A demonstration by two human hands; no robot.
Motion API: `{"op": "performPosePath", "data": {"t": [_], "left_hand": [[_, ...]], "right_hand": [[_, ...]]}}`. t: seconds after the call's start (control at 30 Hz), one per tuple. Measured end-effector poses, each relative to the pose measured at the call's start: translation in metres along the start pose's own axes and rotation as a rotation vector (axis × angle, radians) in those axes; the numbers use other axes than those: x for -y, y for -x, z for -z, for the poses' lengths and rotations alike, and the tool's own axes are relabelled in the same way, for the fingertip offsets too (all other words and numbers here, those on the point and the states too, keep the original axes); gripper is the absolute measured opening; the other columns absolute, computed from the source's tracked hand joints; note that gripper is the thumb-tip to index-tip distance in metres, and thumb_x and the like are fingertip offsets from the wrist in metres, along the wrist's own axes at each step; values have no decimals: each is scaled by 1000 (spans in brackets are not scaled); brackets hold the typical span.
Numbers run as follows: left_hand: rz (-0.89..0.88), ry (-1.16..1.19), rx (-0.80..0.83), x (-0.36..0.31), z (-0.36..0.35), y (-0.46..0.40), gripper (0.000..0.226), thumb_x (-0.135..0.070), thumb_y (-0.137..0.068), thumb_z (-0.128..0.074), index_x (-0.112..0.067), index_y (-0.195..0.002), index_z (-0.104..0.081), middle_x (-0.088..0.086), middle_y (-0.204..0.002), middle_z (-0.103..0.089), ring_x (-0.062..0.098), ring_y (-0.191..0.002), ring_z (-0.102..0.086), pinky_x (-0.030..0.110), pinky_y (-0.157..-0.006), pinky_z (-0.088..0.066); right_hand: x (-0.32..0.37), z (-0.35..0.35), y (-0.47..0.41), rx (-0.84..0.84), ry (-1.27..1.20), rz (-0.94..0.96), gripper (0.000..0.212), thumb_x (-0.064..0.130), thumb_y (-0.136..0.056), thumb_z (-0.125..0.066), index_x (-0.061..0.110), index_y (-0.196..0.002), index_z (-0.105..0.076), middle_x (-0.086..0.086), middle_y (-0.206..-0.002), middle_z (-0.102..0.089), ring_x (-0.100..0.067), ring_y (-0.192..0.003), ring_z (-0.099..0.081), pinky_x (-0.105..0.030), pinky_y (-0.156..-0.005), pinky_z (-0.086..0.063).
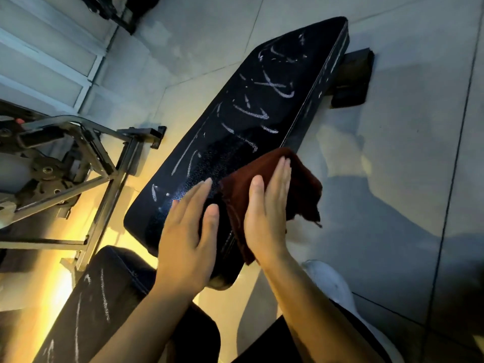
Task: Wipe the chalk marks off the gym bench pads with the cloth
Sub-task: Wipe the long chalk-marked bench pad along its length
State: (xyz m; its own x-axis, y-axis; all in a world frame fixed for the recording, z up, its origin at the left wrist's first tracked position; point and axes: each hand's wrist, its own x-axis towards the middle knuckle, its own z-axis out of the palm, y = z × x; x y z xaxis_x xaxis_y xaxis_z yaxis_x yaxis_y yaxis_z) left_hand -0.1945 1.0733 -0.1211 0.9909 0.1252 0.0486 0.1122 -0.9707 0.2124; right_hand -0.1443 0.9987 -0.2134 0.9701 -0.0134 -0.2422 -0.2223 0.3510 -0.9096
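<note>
A long black bench back pad (251, 127) runs from the centre toward the upper right, streaked with white chalk marks (272, 87). A dark red-brown cloth (301, 184) lies over the pad's near right edge. My right hand (267, 213) presses flat on the cloth with straight fingers. My left hand (188, 239) lies flat on the pad just left of the cloth, fingers straight. A second black seat pad (104, 297) at lower left also carries chalk streaks.
A black metal frame with weight plates (65, 166) stands to the left of the bench. The bench foot (353, 79) sticks out at upper right. Grey tiled floor (406, 179) surrounds the bench. A white shoe (330, 281) shows at lower right.
</note>
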Motion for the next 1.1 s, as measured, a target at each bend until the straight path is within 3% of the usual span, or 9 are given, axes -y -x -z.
{"op": "performPosePath", "data": {"t": [0.1,0.23,0.37,0.47,0.6,0.73,0.87,0.97,1.1], "left_hand": [[-1,-56,40,-3,-11,-5,51,-62,-91,-17,-50,-140,-21,-29,-148,-22,-10,-139,-17,12,-108,-10],[-18,-80,16,-6,-10,-3,48,-57,-93,-16,-48,-140,-22,-25,-149,-26,-5,-142,-19,19,-117,-7],[9,-60,-6,-9,-11,-3,49,-58,-92,-17,-46,-140,-25,-25,-146,-29,-3,-141,-22,32,-118,-18],[15,-59,-20,-7,-11,-2,47,-56,-93,-18,-46,-139,-27,-25,-146,-31,-6,-139,-23,26,-118,-17],[34,-103,-2,-6,-11,-2,46,-58,-93,-20,-50,-137,-28,-27,-146,-31,-10,-138,-23,10,-113,-9],[50,-101,-5,-7,-10,-3,46,-60,-91,-20,-53,-135,-29,-36,-143,-26,-11,-138,-24,20,-112,-21],[62,-75,-16,-8,-11,-3,47,-61,-90,-21,-53,-135,-32,-37,-141,-29,-7,-137,-28,23,-109,-24],[73,-89,-12,-9,-10,-3,50,-63,-89,-19,-52,-135,-34,-31,-143,-34,-6,-137,-29,25,-110,-26],[69,-103,-21,-10,-11,-3,51,-64,-88,-19,-52,-134,-35,-36,-138,-32,-12,-134,-27,15,-106,-21]], "right_hand": [[6,15,-49,-35,48,23,60,38,-105,-24,21,-155,5,6,-163,8,2,-143,8,-18,-114,5],[7,31,-94,-34,77,42,61,36,-106,-26,14,-155,4,0,-164,8,-10,-149,7,-29,-121,4],[4,34,-88,-32,81,61,60,37,-106,-24,17,-155,3,3,-163,7,-6,-148,6,-19,-117,4],[-9,23,-34,-4,16,123,58,42,-101,-23,27,-150,5,14,-158,5,1,-146,6,-8,-113,1],[-13,14,6,41,-78,90,56,44,-98,-27,39,-143,5,18,-156,3,0,-147,4,-25,-121,-7],[10,19,-47,-11,54,11,71,55,-99,-29,26,-154,6,8,-163,6,-6,-148,5,-31,-122,-4],[23,30,-112,-91,116,2,68,41,-104,-34,13,-155,1,-4,-164,3,-16,-150,3,-38,-123,-2],[19,35,-111,-92,74,-19,61,32,-106,-31,13,-155,-1,-3,-164,0,-15,-150,1,-32,-122,-2],[-2,22,-22,-12,-61,75,53,41,-99,-27,39,-147,-5,16,-160,-3,-3,-148,-3,-32,-123,-10]]}}
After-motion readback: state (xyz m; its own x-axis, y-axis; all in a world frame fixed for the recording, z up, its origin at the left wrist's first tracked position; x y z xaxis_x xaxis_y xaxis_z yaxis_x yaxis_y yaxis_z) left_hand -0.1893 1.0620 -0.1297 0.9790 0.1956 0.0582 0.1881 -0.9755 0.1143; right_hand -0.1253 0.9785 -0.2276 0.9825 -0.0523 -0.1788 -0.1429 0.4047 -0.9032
